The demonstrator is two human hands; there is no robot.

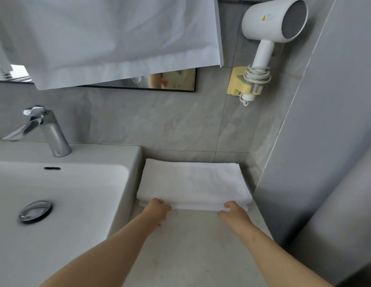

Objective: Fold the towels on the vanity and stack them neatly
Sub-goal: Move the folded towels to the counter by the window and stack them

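Hands are placed at the near edge of a folded white towel (194,183), which lies flat as a layered rectangle on the desk (190,249) – just beside the right wall of the sink (128,162) and pushed close to the grey tiled back wall. The left hand (159,211) is set at the towel's front left corner with its fingers curled round the edge of the layers. The right hand (234,212) is set at the front right corner, fingertips laid over the top fold and the thumb held out toward the left; the edge appears to be pinched, though the underside of the grip is hidden. Both forearms are stretched forward over the bare pale surface of the desk.

A chrome faucet (48,131) is mounted on the back rim of the sink, and a chrome drain plug (35,211) is seen in the basin. Above – hung in front of a mirror (174,80) – a large white cloth (108,38) covers most of the glass. A white hair dryer (273,21) is held on the wall to the right in a yellow holder (235,79), its cord coiled round the handle.
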